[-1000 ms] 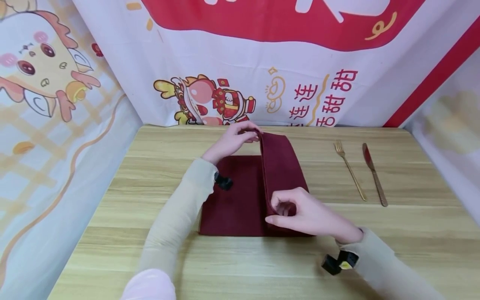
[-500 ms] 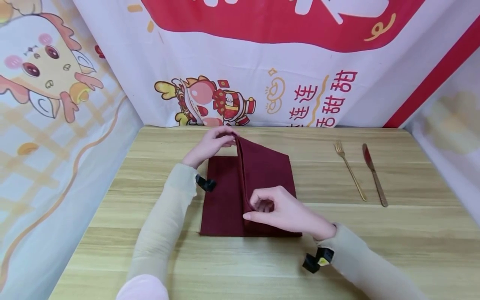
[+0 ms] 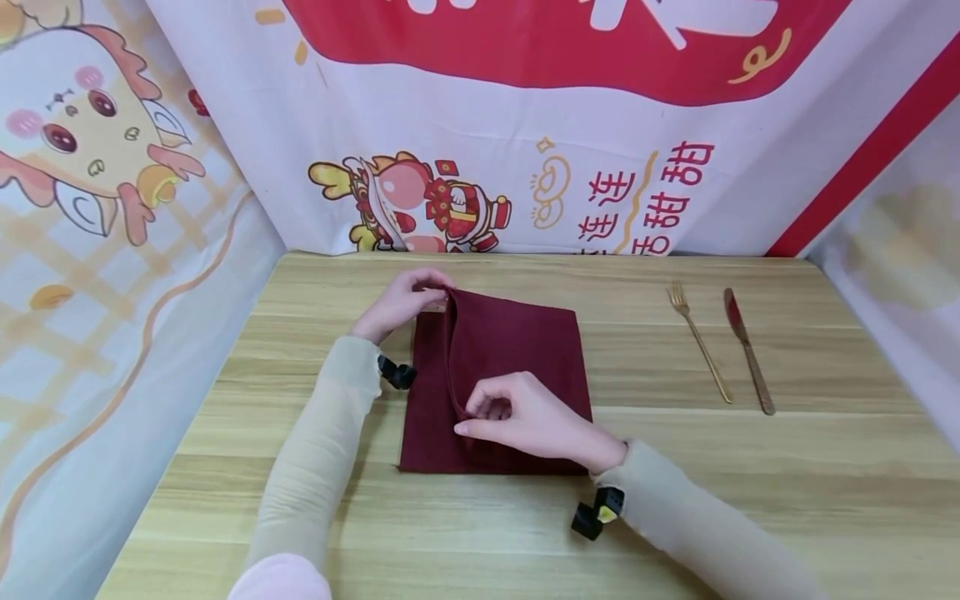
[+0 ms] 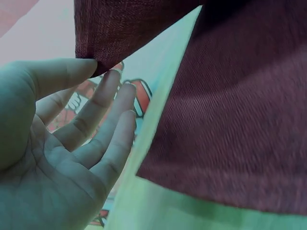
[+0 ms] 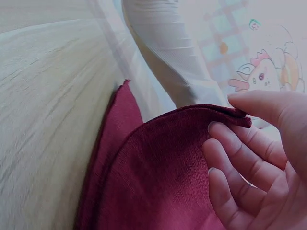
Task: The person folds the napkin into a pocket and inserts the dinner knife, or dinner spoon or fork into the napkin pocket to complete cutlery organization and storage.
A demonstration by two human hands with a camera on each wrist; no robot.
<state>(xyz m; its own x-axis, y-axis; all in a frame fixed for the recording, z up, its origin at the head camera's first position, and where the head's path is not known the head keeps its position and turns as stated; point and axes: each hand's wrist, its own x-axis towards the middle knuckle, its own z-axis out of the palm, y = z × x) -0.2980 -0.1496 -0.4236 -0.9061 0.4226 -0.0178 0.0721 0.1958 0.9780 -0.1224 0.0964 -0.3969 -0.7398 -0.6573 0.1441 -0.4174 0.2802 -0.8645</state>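
A dark red cloth napkin lies partly folded on the wooden table, its upper flap raised along the left edge and the lower layer flat beneath. At the flap's far corner, my left hand pinches the cloth between thumb and fingertips; the left wrist view shows that corner at the thumb tip. My right hand pinches the flap's near corner. In the right wrist view the doubled edge sits between thumb and fingers, bowing in a curve, with the lower layer's pointed corner beyond.
A gold fork and a gold knife lie side by side on the right of the table. Printed cloth hangings stand behind the table and at both sides.
Both hands have moved left, carrying the flap's raised edge over the lower layer and lowering it. More of the lower layer is now covered. The fork and knife have stayed put.
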